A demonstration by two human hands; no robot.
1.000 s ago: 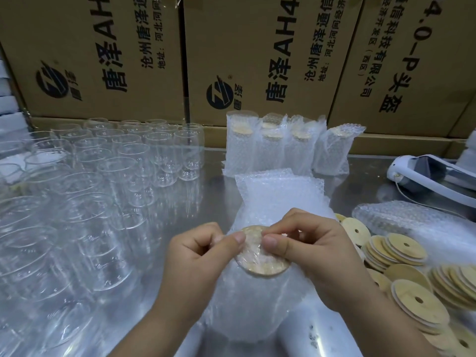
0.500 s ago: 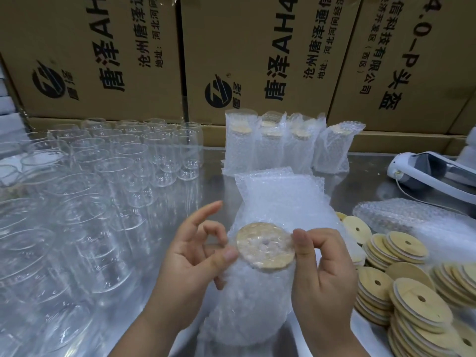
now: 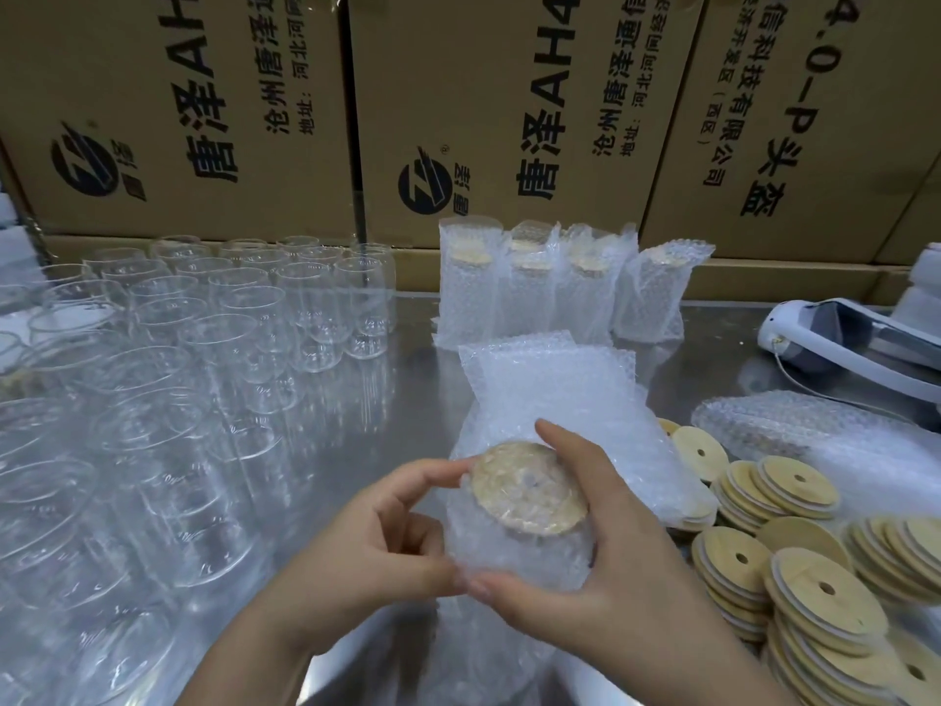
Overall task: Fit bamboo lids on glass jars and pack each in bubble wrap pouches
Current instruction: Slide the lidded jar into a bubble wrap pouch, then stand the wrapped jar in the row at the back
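A lidded glass jar sits inside a bubble wrap pouch (image 3: pixel 524 557), its bamboo lid (image 3: pixel 529 489) showing through the film and tilted toward me. My left hand (image 3: pixel 387 542) pinches the pouch at the lid's left rim and lower side. My right hand (image 3: pixel 601 542) curls round the pouch from the right, fingers over the lid's far edge and thumb under the jar. A stack of flat pouches (image 3: pixel 555 384) lies just behind. Several empty glass jars (image 3: pixel 168 400) crowd the left. Loose bamboo lids (image 3: pixel 794 568) pile at the right.
Several packed jars (image 3: pixel 555 282) stand upright at the back centre before cardboard boxes (image 3: pixel 483 104). A white sealing device (image 3: pixel 855 343) with a cable lies at the far right, beside another bundle of bubble wrap (image 3: pixel 794 425). The steel table (image 3: pixel 407 430) shows between the glasses and pouches.
Both hands have closed in on the wrapped jar: the right hand now wraps over the lid's far edge and under the jar, and the left fingers have curled in from spread.
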